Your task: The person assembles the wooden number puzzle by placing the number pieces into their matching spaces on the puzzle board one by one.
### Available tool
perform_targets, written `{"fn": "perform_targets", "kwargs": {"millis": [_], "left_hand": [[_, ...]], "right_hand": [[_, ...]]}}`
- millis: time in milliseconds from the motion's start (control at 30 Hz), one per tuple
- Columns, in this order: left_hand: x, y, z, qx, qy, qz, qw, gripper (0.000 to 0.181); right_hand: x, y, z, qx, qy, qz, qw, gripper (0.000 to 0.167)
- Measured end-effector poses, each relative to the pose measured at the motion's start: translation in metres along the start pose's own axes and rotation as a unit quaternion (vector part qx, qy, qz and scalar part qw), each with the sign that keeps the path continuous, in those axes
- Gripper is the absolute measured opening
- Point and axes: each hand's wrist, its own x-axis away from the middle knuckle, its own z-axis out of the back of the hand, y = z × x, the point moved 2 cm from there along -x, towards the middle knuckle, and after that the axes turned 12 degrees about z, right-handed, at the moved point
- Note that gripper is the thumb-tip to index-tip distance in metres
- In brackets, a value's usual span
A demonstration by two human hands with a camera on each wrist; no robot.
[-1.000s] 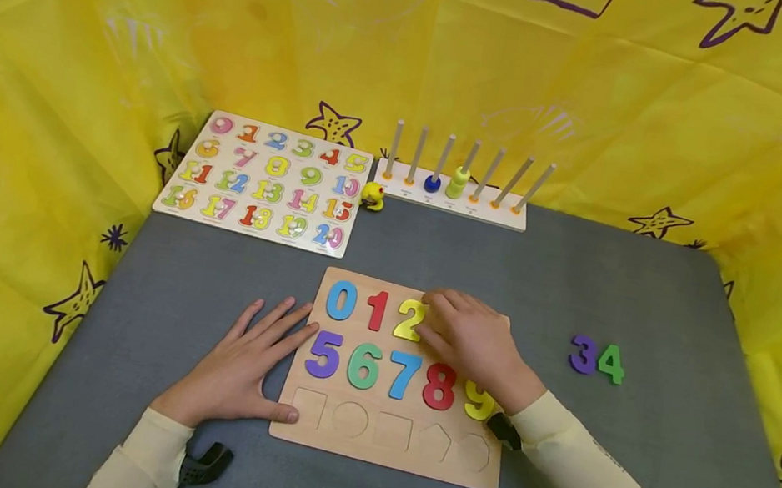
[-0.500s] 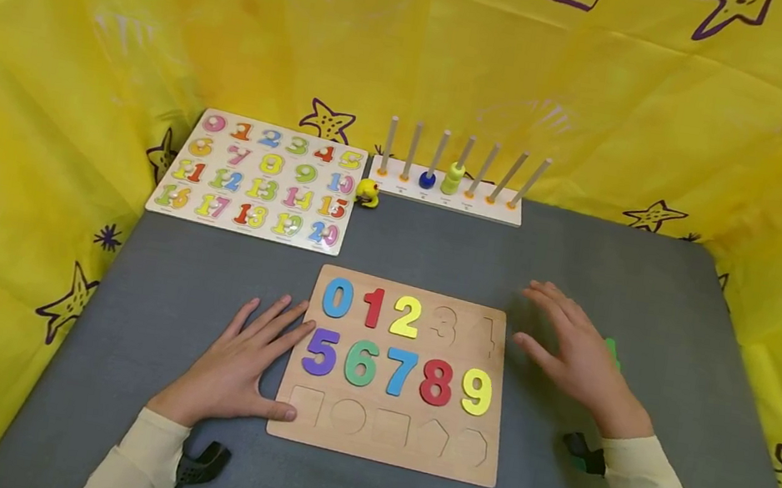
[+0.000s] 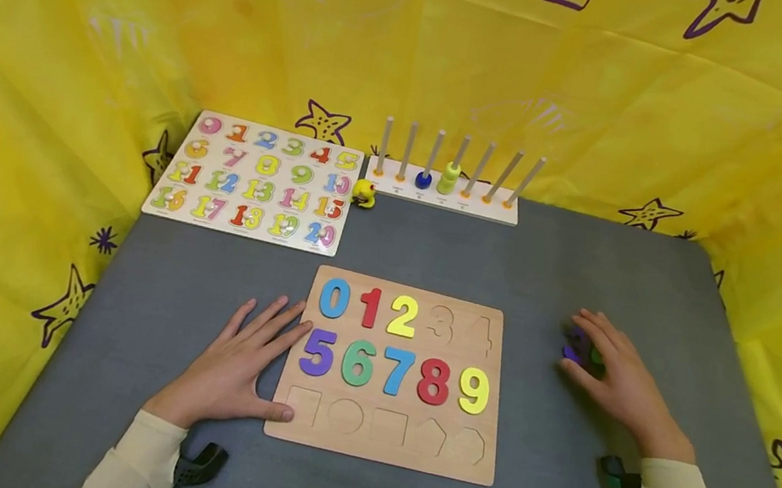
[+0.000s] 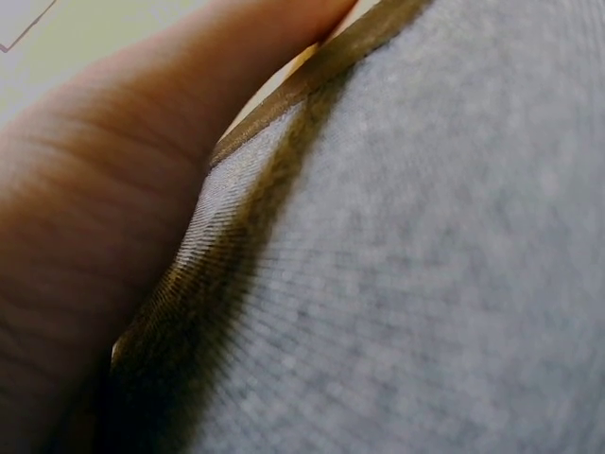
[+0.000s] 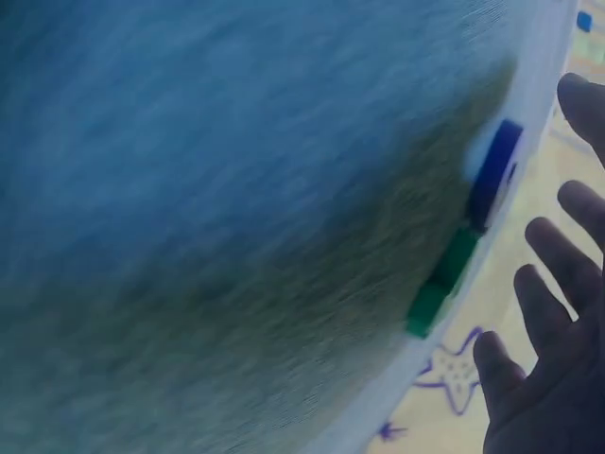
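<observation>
A wooden number board (image 3: 397,457) lies in the middle of the table, holding several coloured digits. Its 3 recess (image 3: 441,325) and 4 recess (image 3: 482,335) show bare wood. Spread flat, my left hand (image 3: 227,376) rests along the board's left edge, thumb on its lower left corner. To the right of the board, my right hand (image 3: 627,389) hovers with loosely spread fingers over a purple number 3 (image 3: 572,353) and a green number 4 (image 3: 597,361), partly hiding both. The right wrist view shows the fingers apart from the purple 3 (image 5: 495,175) and green 4 (image 5: 444,284).
A larger number puzzle (image 3: 241,230) with knobbed pieces lies at the back left. Beside it are a small yellow toy (image 3: 364,194) and a peg stand (image 3: 472,206) with a few rings. Yellow cloth (image 3: 242,19) surrounds the grey table (image 3: 545,276).
My right hand has moved from the board's top row rightward to the loose 3 and 4. The left hand has stayed on the board's edge. The head view has shifted slightly.
</observation>
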Motion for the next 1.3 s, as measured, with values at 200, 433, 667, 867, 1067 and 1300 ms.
{"fn": "perform_targets", "kwargs": {"millis": [200, 433, 667, 867, 1067, 1300], "left_hand": [[0.001, 0.0, -0.001, 0.0, 0.0, 0.001, 1.0, 0.121], [0.002, 0.0, -0.001, -0.001, 0.007, 0.001, 1.0, 0.121], [0.002, 0.0, 0.0, -0.001, 0.007, 0.001, 1.0, 0.121], [0.001, 0.002, 0.001, 0.0, 0.002, 0.002, 1.0, 0.121], [0.001, 0.004, 0.001, -0.001, -0.006, 0.008, 1.0, 0.121], [0.0, 0.003, 0.001, -0.002, -0.004, 0.008, 1.0, 0.122]], "right_hand": [[0.011, 0.009, -0.002, -0.001, 0.0, 0.012, 0.9999, 0.068], [0.013, 0.012, -0.004, 0.007, 0.0, 0.037, 0.9993, 0.058], [0.013, 0.012, -0.003, 0.021, 0.005, 0.047, 0.9987, 0.056], [0.014, 0.01, -0.002, 0.033, 0.015, 0.045, 0.9983, 0.057], [0.008, 0.004, 0.002, 0.042, 0.029, 0.035, 0.9981, 0.059], [-0.017, -0.021, 0.008, 0.069, 0.035, 0.066, 0.9948, 0.063]]}}
